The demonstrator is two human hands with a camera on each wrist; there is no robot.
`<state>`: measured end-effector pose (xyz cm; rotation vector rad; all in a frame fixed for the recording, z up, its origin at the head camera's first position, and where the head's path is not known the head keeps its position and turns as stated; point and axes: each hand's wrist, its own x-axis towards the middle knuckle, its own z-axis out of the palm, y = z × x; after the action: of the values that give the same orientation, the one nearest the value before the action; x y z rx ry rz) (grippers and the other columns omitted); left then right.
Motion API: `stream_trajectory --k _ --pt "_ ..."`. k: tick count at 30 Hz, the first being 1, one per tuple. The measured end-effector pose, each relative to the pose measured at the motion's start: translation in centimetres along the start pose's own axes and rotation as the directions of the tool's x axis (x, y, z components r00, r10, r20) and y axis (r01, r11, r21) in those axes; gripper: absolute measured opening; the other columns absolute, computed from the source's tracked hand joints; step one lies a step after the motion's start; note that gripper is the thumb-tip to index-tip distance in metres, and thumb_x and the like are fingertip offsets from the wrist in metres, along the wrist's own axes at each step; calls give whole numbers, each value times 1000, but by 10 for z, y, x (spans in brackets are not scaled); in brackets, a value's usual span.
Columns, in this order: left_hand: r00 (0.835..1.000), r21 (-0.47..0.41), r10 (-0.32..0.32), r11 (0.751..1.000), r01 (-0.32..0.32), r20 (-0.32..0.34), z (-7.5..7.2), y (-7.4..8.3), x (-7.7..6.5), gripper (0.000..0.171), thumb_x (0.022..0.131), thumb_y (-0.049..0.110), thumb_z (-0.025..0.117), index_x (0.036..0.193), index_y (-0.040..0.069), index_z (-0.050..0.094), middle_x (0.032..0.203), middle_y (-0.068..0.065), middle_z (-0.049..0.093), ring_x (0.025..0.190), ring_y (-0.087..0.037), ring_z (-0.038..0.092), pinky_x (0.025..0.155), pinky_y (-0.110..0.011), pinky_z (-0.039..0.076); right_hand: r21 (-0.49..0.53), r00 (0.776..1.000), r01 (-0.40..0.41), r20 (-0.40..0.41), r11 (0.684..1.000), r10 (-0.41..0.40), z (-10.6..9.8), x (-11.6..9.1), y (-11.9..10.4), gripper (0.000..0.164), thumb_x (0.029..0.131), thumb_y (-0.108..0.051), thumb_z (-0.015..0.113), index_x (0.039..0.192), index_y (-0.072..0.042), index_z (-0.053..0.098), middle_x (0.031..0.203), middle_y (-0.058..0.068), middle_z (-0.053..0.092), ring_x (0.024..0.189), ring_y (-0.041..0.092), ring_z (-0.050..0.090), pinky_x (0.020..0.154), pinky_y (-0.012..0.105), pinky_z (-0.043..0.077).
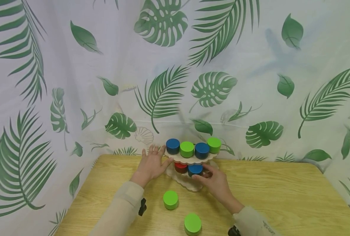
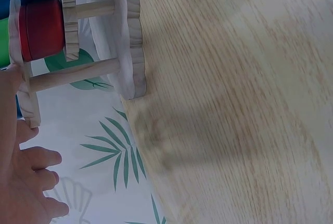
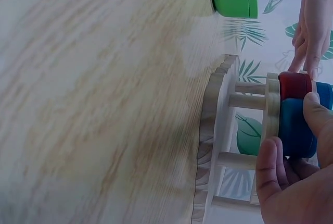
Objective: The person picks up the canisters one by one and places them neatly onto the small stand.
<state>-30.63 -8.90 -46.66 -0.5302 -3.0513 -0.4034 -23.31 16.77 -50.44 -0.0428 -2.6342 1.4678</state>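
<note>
A tiered wooden stand with scalloped edges point(image 1: 189, 186) stands on the table. Its top tier carries several blue and green cylinders, among them a blue one point(image 1: 173, 146) and a green one point(image 1: 187, 149). Below, a red cylinder point(image 1: 181, 167) sits beside a blue cylinder point(image 1: 195, 170) on the middle tier. My right hand point(image 1: 219, 186) holds that blue cylinder between thumb and fingers, as the right wrist view also shows. With fingers spread, my left hand point(image 1: 152, 165) touches the left edge of the top tier; its exact contact is partly hidden.
Two green cylinders, a nearer one point(image 1: 192, 224) and a farther one point(image 1: 170, 200), rest on the wooden table point(image 1: 269, 196) in front of the stand. Behind the stand hangs a leaf-patterned cloth point(image 1: 236, 59).
</note>
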Motion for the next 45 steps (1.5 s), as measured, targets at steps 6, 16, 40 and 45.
stream_trajectory --k 6,16,40,45 --pt "1000 -3 1 1000 -1 1 1 -1 0 81 107 64 40 167 10 32 168 -25 37 161 -45 23 126 -71 18 -2 1000 10 -11 1000 -10 4 2 0 66 87 -31 88 142 -3 66 108 11 71 89 17 65 67 17 52" --pt "1000 6 6 1000 -6 0 3 -3 0 80 107 65 39 166 10 34 167 -24 38 160 -45 24 126 -71 19 12 1000 14 -20 1000 -14 5 1 3 67 87 -31 89 142 -2 65 106 11 73 87 17 65 65 18 52" --pt "1000 13 5 1000 -5 5 1 -2 0 81 108 67 35 167 11 32 168 -23 37 161 -45 24 127 -70 17 33 998 47 -48 998 -45 2 2 6 49 89 -26 87 129 -3 72 116 13 74 91 19 68 69 18 53" --pt "1000 6 7 1000 -7 1 1 -2 0 81 108 66 35 167 12 32 168 -23 37 161 -44 23 127 -70 17 27 998 45 -48 999 -43 2 3 7 46 89 -26 87 127 -3 72 113 12 74 90 19 67 69 18 53"
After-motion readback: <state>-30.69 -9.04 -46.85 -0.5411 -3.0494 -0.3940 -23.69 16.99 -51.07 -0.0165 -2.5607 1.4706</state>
